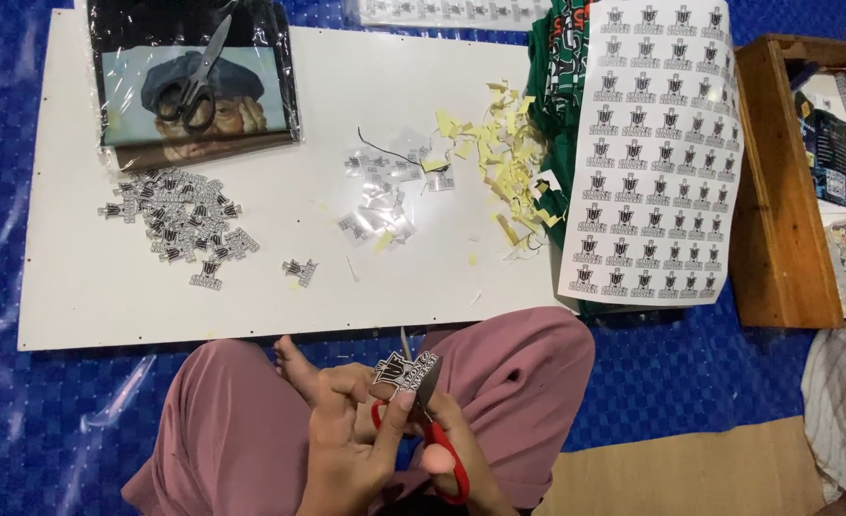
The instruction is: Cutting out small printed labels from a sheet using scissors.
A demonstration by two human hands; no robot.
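Observation:
My left hand (pixel 346 435) pinches a small black-and-white sticker piece (pixel 406 371) just above my lap. My right hand (pixel 466 459) grips red-handled scissors (pixel 437 435), whose blades point up at the sticker. Both hands sit over my crossed legs in pink trousers (pixel 518 382), below the near edge of a white board (pixel 279 277). A pile of cut-out stickers (pixel 179 225) lies on the board's left, with one loose sticker (pixel 299 270) nearer me.
A large sticker sheet (pixel 654 153) lies over green cloth (pixel 556 67) at the right. Yellow paper scraps (pixel 504 158) and clear offcuts (pixel 380 205) litter the board's middle. Grey scissors (pixel 193 81) rest on a bagged printed shirt (pixel 193 96). A wooden tray (pixel 776 191) stands at far right.

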